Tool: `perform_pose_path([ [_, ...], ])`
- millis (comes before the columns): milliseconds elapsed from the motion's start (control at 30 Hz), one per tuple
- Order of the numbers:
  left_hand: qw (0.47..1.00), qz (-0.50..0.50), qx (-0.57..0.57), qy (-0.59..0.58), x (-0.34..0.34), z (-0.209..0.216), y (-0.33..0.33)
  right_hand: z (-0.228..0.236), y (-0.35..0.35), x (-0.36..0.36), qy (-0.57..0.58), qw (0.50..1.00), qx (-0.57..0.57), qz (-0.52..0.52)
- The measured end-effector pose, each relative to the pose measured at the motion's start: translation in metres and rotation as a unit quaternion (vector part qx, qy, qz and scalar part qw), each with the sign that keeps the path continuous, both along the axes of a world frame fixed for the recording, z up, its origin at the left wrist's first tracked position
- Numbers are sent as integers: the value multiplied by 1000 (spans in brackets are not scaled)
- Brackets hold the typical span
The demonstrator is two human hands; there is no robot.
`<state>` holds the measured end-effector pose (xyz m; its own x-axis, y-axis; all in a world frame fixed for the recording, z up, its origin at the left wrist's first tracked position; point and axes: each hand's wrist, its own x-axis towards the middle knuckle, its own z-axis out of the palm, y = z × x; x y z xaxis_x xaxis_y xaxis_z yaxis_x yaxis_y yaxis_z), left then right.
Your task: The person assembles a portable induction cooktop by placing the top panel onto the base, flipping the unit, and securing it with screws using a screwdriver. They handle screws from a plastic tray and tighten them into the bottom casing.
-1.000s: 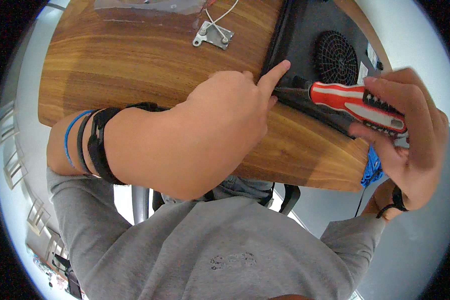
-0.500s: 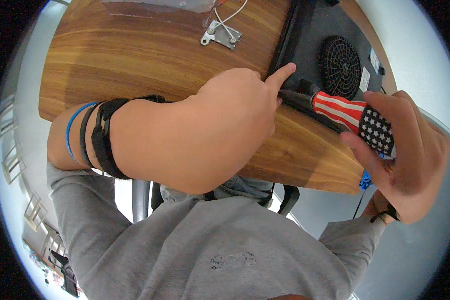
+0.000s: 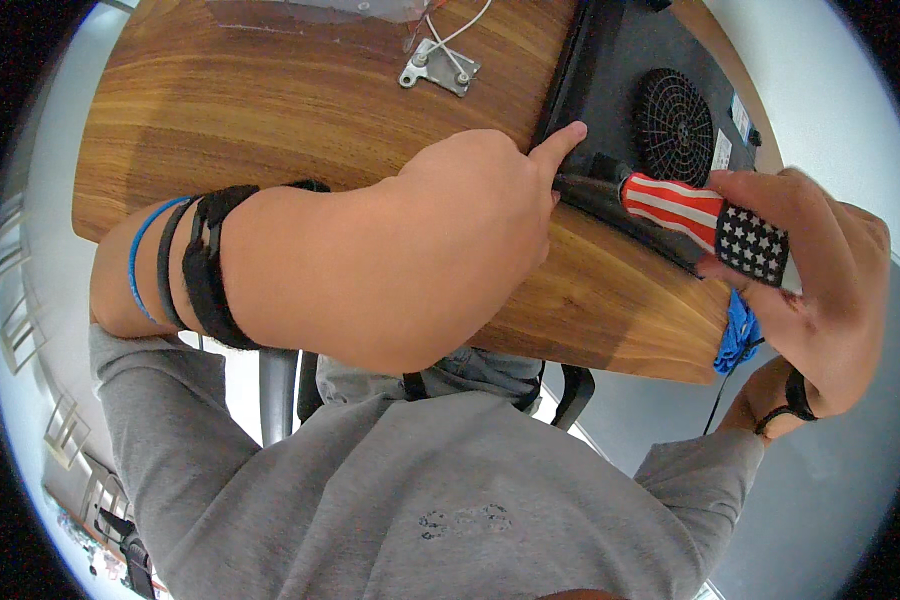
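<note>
A flat black electronics case [image 3: 610, 75] with a round fan grille [image 3: 675, 125] lies at the right of the table. My left hand [image 3: 485, 195] grips its near left corner, the index finger stretched over the top; its other fingers are mostly hidden. My right hand [image 3: 825, 265] is closed around the rear of a tool with a flag-patterned handle [image 3: 700, 218], red and white stripes in front and white stars on black behind. The tool's narrow dark front end points left along the case's near edge, toward my left fingers. The tip is hidden beside them.
The wooden table [image 3: 270, 110] has a curved edge. A small metal plate [image 3: 438, 68] with white wires lies near the far middle. Beyond it is a clear plastic piece [image 3: 340, 8]. A blue cloth-like bundle [image 3: 738, 330] hangs at the right edge, beside a thin cable.
My right hand and the tool's rear end have shifted slightly, showing more of the blue bundle. My left hand keeps its place on the case. The whole view has shifted a little.
</note>
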<state>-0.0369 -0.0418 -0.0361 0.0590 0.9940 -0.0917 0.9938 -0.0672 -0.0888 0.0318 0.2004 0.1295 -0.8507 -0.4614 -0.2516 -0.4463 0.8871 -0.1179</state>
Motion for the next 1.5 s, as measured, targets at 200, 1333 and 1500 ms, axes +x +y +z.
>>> perform_pose_path([
  [200, 998, 9, -40, -37, -4, 6, 3, -9, -3, 0, 44, 999, 12, -10],
  [1333, 986, 0, 46, -162, -37, 23, 6, -68, 32, 53, 182, 866, -360, -296],
  [1500, 980, 9, 52, -193, -39, 22, 11, -90, 29, 52, 48, 935, -190, -297],
])
